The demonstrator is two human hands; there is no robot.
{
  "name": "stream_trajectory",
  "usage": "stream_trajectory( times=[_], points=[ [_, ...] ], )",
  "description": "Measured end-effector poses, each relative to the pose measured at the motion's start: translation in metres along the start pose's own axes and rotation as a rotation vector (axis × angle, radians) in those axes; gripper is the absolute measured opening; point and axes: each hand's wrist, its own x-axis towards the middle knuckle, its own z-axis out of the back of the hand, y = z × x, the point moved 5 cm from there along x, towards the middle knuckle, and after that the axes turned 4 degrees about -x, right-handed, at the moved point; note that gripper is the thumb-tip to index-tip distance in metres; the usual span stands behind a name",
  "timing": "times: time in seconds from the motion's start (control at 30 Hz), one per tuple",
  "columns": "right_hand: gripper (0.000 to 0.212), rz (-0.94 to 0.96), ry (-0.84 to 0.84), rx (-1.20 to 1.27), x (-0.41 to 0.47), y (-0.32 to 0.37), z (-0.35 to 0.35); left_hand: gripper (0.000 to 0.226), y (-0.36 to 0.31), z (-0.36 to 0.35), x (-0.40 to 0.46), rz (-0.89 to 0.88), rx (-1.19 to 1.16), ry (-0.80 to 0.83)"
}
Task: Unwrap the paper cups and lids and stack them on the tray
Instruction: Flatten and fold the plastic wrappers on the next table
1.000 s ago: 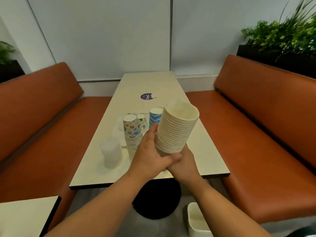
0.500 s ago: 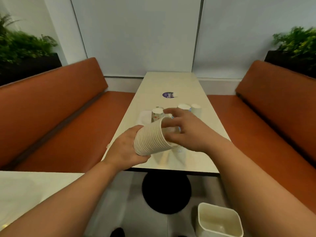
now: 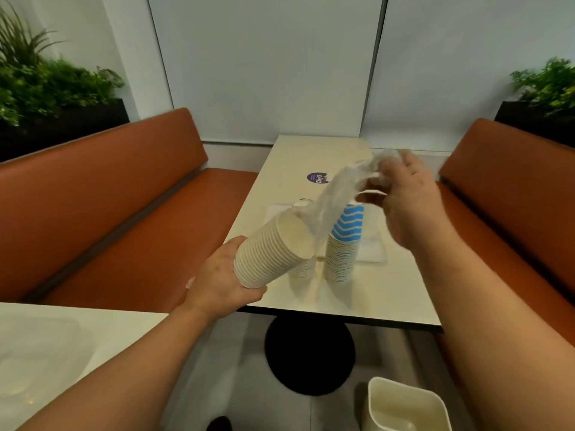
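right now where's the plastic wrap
In the head view the plastic wrap is in the air right of centre, pinched by the right hand, trailing down to the plain cup stack in the left hand.

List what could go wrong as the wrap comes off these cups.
1. The left hand holds the white cup stack tilted over the table edge; cups might slide out.
2. The plastic wrap pulled by the right hand trails over the blue cup stack and could topple it.

Both hands raised, forearms reaching forward

The left hand [image 3: 222, 279] curls low around a held load; the right hand [image 3: 404, 194], higher, pinches something, though motion blur leaves its fingertips unclear.
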Motion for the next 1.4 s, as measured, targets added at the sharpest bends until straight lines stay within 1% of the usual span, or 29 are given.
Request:
stream_trajectory(
  times=[0.03,0.1,0.17,0.2,0.23,0.27,0.3,0.33,0.4,0.43,0.47,0.5,0.53,0.63,0.67,0.77,0.83,0.9,0.93,0.97,1.0,1.03,1.07,1.1,1.2,1.23,1.27,1.33,1.4],
  points=[
    [0.016,0.003,-0.043,0.034,0.005,0.005,0.005,0.071,0.004,0.001,-0.001,0.021,-0.005,-0.007],
    [0.015,0.008,-0.078,0.117,0.01,0.007,0.009,0.07,0.008,0.001,-0.002,0.069,-0.005,-0.008],
    [0.006,-0.038,-0.088,0.353,0.012,0.0,0.011,0.072,0.01,-0.001,-0.002,0.124,-0.014,0.015],
    [0.011,-0.062,-0.11,0.474,0.013,-0.006,0.012,0.074,0.01,-0.003,-0.002,0.15,-0.035,0.031],
    [0.021,-0.087,-0.133,0.533,0.013,-0.014,0.013,0.076,0.01,-0.005,-0.002,0.172,-0.064,0.048],
    [0.029,-0.129,-0.144,0.505,0.011,-0.024,0.013,0.076,0.008,-0.007,-0.003,0.187,-0.096,0.066],
    [0.033,-0.19,-0.131,0.414,0.006,-0.036,0.011,0.075,0.006,-0.01,-0.002,0.198,-0.128,0.084],
    [0.039,-0.256,-0.061,0.298,-0.001,-0.048,0.004,0.074,0.002,-0.014,-0.002,0.208,-0.166,0.098],
    [0.065,-0.356,0.181,0.094,-0.02,-0.072,-0.017,0.071,-0.007,-0.023,0.001,0.221,-0.26,0.122],
    [0.08,-0.354,0.278,0.049,-0.027,-0.08,-0.028,0.073,-0.012,-0.028,0.002,0.219,-0.3,0.144],
    [0.09,-0.324,0.328,0.064,-0.032,-0.081,-0.039,0.075,-0.019,-0.035,0.002,0.212,-0.333,0.172],
    [0.095,-0.28,0.325,0.118,-0.033,-0.081,-0.046,0.077,-0.025,-0.042,0.003,0.2,-0.367,0.2],
    [0.095,-0.239,0.29,0.173,-0.033,-0.078,-0.051,0.078,-0.032,-0.047,0.004,0.188,-0.402,0.217],
    [0.074,-0.161,0.184,0.234,-0.036,-0.068,-0.059,0.075,-0.044,-0.054,0.012,0.183,-0.481,0.21],
    [0.071,-0.159,0.169,0.226,-0.038,-0.069,-0.06,0.074,-0.046,-0.054,0.015,0.188,-0.495,0.202],
    [0.073,-0.212,0.125,0.245,-0.048,-0.082,-0.059,0.071,-0.05,-0.052,0.018,0.195,-0.519,0.198],
    [0.072,-0.257,0.143,0.225,-0.054,-0.092,-0.057,0.072,-0.049,-0.053,0.015,0.209,-0.528,0.205],
    [0.078,-0.276,0.239,0.167,-0.056,-0.092,-0.055,0.074,-0.049,-0.052,0.014,0.203,-0.541,0.217],
    [0.087,-0.256,0.286,0.139,-0.053,-0.089,-0.052,0.075,-0.049,-0.05,0.016,0.194,-0.546,0.228],
    [0.097,-0.23,0.293,0.128,-0.047,-0.081,-0.048,0.077,-0.051,-0.048,0.017,0.182,-0.55,0.242],
    [0.104,-0.205,0.262,0.146,-0.037,-0.07,-0.042,0.078,-0.053,-0.046,0.019,0.169,-0.542,0.253],
    [0.105,-0.176,0.208,0.172,-0.026,-0.057,-0.034,0.078,-0.055,-0.044,0.02,0.162,-0.524,0.252],
    [0.101,-0.125,0.153,0.169,-0.014,-0.043,-0.026,0.077,-0.058,-0.041,0.02,0.161,-0.501,0.242],
    [0.091,-0.056,0.112,0.117,-0.005,-0.027,-0.02,0.075,-0.06,-0.04,0.02,0.165,-0.48,0.227],
    [0.037,0.185,0.098,-0.128,0.003,0.006,-0.014,0.073,-0.067,-0.037,0.017,0.186,-0.416,0.176],
    [0.027,0.264,0.122,-0.207,-0.001,0.014,-0.018,0.071,-0.068,-0.037,0.017,0.195,-0.402,0.163],
    [0.024,0.349,0.165,-0.31,-0.007,0.02,-0.025,0.069,-0.07,-0.036,0.016,0.208,-0.401,0.149],
    [0.033,0.551,0.247,-0.56,-0.023,0.024,-0.04,0.064,-0.07,-0.035,0.017,0.234,-0.41,0.112],
    [0.036,0.712,0.19,-0.674,-0.034,0.022,-0.043,0.063,-0.069,-0.035,0.016,0.253,-0.41,0.094]
  ],
)
